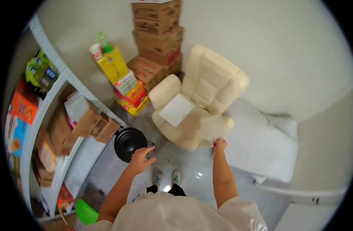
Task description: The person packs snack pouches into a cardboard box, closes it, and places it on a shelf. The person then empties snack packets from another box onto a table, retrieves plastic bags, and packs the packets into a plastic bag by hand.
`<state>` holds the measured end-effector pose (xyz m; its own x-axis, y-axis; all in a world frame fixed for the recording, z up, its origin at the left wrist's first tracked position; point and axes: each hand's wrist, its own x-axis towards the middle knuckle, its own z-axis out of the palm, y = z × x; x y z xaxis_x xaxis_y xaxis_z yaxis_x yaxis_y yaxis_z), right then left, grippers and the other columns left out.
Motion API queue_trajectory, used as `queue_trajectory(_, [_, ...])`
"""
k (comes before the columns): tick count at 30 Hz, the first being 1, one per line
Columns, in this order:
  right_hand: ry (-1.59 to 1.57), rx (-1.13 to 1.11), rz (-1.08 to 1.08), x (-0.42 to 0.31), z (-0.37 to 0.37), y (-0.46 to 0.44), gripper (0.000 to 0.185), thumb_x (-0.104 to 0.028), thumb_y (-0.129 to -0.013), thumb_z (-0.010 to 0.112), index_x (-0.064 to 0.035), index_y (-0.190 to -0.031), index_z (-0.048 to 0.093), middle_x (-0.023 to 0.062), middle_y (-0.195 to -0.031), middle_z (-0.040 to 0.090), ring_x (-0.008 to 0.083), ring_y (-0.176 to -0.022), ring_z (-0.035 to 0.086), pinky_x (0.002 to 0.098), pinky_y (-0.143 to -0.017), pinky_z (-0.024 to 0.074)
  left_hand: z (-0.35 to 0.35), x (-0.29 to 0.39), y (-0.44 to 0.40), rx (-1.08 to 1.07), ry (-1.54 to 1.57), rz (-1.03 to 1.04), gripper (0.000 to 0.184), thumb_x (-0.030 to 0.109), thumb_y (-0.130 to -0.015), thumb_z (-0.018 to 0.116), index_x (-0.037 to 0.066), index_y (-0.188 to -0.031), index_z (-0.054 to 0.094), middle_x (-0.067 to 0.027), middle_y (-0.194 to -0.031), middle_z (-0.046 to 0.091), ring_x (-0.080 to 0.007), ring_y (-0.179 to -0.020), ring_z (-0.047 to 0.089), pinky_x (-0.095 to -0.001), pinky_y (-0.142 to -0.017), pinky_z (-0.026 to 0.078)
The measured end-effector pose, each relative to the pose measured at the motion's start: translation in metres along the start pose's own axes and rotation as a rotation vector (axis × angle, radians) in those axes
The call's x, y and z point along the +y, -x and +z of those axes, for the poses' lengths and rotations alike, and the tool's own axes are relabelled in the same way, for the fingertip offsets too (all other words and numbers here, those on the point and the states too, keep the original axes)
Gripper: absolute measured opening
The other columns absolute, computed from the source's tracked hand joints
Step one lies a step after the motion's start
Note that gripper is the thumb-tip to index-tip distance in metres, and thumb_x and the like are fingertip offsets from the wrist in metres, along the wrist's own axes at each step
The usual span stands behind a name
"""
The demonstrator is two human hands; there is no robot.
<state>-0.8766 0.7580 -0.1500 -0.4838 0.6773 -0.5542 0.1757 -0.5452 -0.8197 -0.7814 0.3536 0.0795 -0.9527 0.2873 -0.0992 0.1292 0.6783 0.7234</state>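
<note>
My left hand (141, 161) is open, thumb and fingers apart. It hovers by a black round ridged object (130, 144) on the floor, and a small shiny item beside that object is partly hidden by the fingers. My right hand (219, 144) is closed at the front right of a cream padded armchair (213, 82). From its fingers a pale see-through sheet (214, 129) seems to spread over the armrest; blur hides its exact kind. A white flat square (177, 110) lies on the chair's seat.
White shelves (70, 79) with boxes and bottles curve along the left. Cardboard boxes (157, 42) are stacked at the back wall. Nearby, a yellow box pile (114, 65) carries a cup and a green bottle. A white covered bulky object (261, 142) stands right of the chair.
</note>
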Motion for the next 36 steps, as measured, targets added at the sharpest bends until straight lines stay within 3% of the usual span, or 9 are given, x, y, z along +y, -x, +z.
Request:
queue_trajectory(2, [-0.063, 0.043, -0.02, 0.014, 0.012, -0.022, 0.014, -0.003, -0.076, 0.064, -0.0016, -0.077, 0.05, 0.005, -0.063, 0.048, 0.0161, -0.046, 0.045, 0.0267, -0.037, 0.0365, -0.005, -0.002, 0.01, 0.079, -0.025, -0.032, 0.051, 0.023, -0.079, 0.07, 0.009, -0.125, 0.054, -0.0165, -0.109, 0.06, -0.0335, -0.102, 0.055, -0.0417, -0.089, 0.041])
queue_trajectory(4, [-0.033, -0.111, 0.371, 0.021, 0.014, -0.029, 0.025, -0.018, -0.08, 0.069, -0.0032, -0.082, 0.049, 0.0047, -0.066, 0.044, 0.018, -0.049, 0.042, 0.0305, -0.04, 0.0374, -0.009, -0.002, 0.017, 0.119, -0.033, -0.05, 0.05, 0.022, -0.079, 0.069, 0.009, -0.125, 0.055, -0.0162, -0.109, 0.06, -0.0334, -0.102, 0.055, -0.0417, -0.09, 0.041])
queue_trajectory(5, [0.131, 0.0, 0.378, 0.029, 0.03, -0.019, 0.037, -0.035, -0.084, 0.065, -0.0045, -0.098, 0.05, 0.0114, -0.079, 0.056, 0.0242, -0.073, 0.059, 0.0365, -0.062, 0.0485, -0.01, 0.001, 0.019, 0.134, -0.034, -0.072, 0.049, 0.022, -0.079, 0.069, 0.01, -0.125, 0.055, -0.0162, -0.109, 0.061, -0.0335, -0.102, 0.055, -0.0418, -0.09, 0.041])
queue_trajectory(8, [-0.006, -0.202, 0.546, 0.082, 0.052, -0.004, 0.032, -0.032, -0.086, 0.062, -0.005, -0.1, 0.052, 0.0113, -0.086, 0.06, 0.0266, -0.083, 0.06, 0.0364, -0.072, 0.0493, -0.003, 0.001, 0.02, 0.175, -0.014, -0.106, 0.049, 0.022, -0.079, 0.069, 0.01, -0.125, 0.054, -0.0165, -0.11, 0.061, -0.0338, -0.103, 0.055, -0.0412, -0.091, 0.041])
queue_trajectory(12, [-0.262, -0.654, 0.839, 0.119, 0.09, 0.084, 0.014, -0.02, -0.09, 0.054, -0.0081, -0.084, 0.059, 0.0078, -0.074, 0.062, 0.023, -0.068, 0.059, 0.0338, -0.065, 0.05, 0.003, 0.004, 0.02, 0.228, 0.013, -0.096, 0.048, 0.022, -0.08, 0.068, 0.009, -0.124, 0.054, -0.0172, -0.111, 0.06, -0.034, -0.102, 0.055, -0.0399, -0.088, 0.043])
queue_trajectory(15, [-0.097, -0.897, 0.771, 0.116, 0.106, 0.168, 0.016, -0.019, -0.09, 0.055, -0.0101, -0.077, 0.059, 0.0058, -0.067, 0.06, 0.0207, -0.063, 0.057, 0.031, -0.061, 0.0478, 0.004, 0.002, 0.021, 0.163, 0.06, -0.201, 0.05, 0.018, -0.081, 0.068, 0.006, -0.127, 0.052, -0.0178, -0.119, 0.058, -0.0324, -0.112, 0.052, -0.0394, -0.096, 0.04])
queue_trajectory(18, [0.032, -0.839, 0.901, 0.09, 0.123, 0.233, 0.017, -0.019, -0.091, 0.054, -0.0105, -0.077, 0.058, 0.004, -0.069, 0.059, 0.0184, -0.064, 0.056, 0.0293, -0.059, 0.0454, 0.003, -0.01, 0.027, 0.33, 0.028, -0.09, 0.047, 0.022, -0.081, 0.068, 0.008, -0.123, 0.053, -0.0188, -0.11, 0.06, -0.0322, -0.099, 0.058, -0.0375, -0.083, 0.047])
queue_trajectory(27, [0.05, -1.061, 0.896, 0.092, 0.167, 0.337, 0.039, -0.037, -0.093, 0.054, -0.0149, -0.064, 0.042, -0.0003, -0.063, 0.046, 0.0151, -0.061, 0.045, 0.0286, -0.062, 0.0391, -0.059, -0.071, 0.102, 0.529, 0.36, -0.421, 0.036, 0.015, -0.085, 0.063, 0.004, -0.118, 0.057, -0.0118, -0.084, 0.068, -0.0182, -0.062, 0.061, -0.0302, -0.061, 0.049])
queue_trajectory(36, [0.274, -1.223, 0.725, 0.155, 0.23, 0.489, 0.02, -0.026, -0.091, 0.058, -0.0136, -0.076, 0.053, 0.0, -0.069, 0.057, 0.0143, -0.064, 0.053, 0.0278, -0.061, 0.0429, -0.152, -0.19, 0.207, 0.713, 0.465, -0.366, 0.03, 0.013, -0.087, 0.061, 0.004, -0.115, 0.059, -0.0069, -0.079, 0.064, -0.0117, -0.058, 0.056, -0.0276, -0.055, 0.046])
